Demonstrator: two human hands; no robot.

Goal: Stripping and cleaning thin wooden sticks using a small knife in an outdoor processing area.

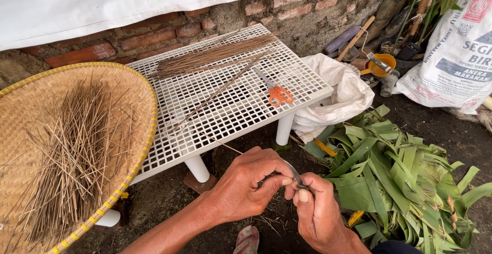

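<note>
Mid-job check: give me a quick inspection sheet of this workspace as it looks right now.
Surface: white grid table on dirt ground.
Job's things: thin stick running up from the hands; small blade pinched between both.
Clutter: stick bundle, orange scissors, woven tray of cut sticks, green leaves.
Hands: left hand and right hand together, gripping.
Cables: nothing seen.
Surroundings: brick wall, white sacks.
</note>
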